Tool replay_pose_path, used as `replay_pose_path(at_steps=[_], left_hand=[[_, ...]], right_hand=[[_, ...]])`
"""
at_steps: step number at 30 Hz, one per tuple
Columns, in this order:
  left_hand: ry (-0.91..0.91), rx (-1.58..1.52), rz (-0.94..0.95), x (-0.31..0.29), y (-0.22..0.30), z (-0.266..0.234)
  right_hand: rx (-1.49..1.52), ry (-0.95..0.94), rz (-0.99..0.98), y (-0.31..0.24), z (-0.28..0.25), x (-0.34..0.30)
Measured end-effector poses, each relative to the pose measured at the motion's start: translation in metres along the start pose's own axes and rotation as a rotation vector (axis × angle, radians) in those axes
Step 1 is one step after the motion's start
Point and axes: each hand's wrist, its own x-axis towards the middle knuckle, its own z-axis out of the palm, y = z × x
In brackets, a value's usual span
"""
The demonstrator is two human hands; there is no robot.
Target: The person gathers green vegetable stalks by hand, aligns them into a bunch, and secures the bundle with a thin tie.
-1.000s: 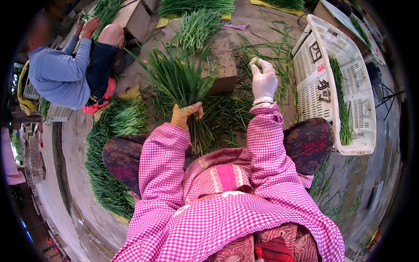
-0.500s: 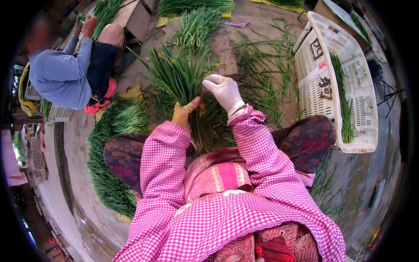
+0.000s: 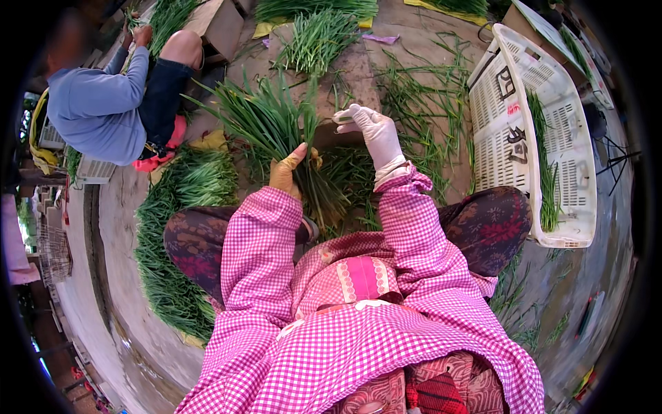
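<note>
A bunch of long green chives (image 3: 265, 117) is gripped near its stems by my left hand (image 3: 284, 174), in a yellowish glove. The leaves fan out up and to the left, and the stem ends point down toward my lap. To the right of the bunch and apart from it, my right hand (image 3: 376, 138) is raised in a white glove. Its thumb and fingertips come together in a pinch; anything between them is too small to make out. A pile of chives (image 3: 314, 41) lies on the ground beyond the bunch.
Loose leaves (image 3: 431, 103) litter the floor at right, beside a tall white plastic crate (image 3: 514, 152) holding some chives. Another chive heap (image 3: 172, 241) curves along my left knee. A person in a blue top (image 3: 96, 110) sits at the far left, hands on greens.
My right hand has moved away from the bunch, to the right. The bunch in my left hand has tipped further left, its stem ends swinging right.
</note>
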Motion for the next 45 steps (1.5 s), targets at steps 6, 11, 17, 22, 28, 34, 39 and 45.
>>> replay_pose_path(at_steps=[6, 11, 17, 22, 28, 34, 39, 45], left_hand=[[-0.054, 0.097, 0.034, -0.007, 0.0, 0.008], [-0.124, 0.131, -0.028, -0.015, 0.002, 0.016], [-0.208, 0.252, 0.017, -0.015, 0.0, 0.012], [-0.172, 0.182, 0.027, -0.013, 0.003, 0.017], [-0.27, 0.241, 0.077, -0.011, 0.003, 0.01], [-0.142, 0.224, 0.002, -0.014, 0.005, 0.014], [-0.102, 0.303, -0.052, -0.016, 0.004, 0.021], [-0.122, 0.297, -0.066, -0.018, 0.005, 0.02]], right_hand=[[-0.035, -0.091, -0.005, 0.003, -0.001, 0.0], [-0.519, 0.057, -0.102, 0.008, 0.018, -0.008], [-0.579, 0.089, -0.131, 0.01, 0.021, -0.007], [-0.83, 0.221, -0.401, 0.012, 0.016, -0.008], [-0.967, 0.543, -0.37, 0.022, 0.003, 0.002], [-0.87, 0.472, -0.208, 0.0, -0.058, 0.012], [-0.908, 0.3, -0.718, -0.014, -0.033, 0.013], [-1.004, -0.094, -0.624, 0.008, -0.008, 0.005]])
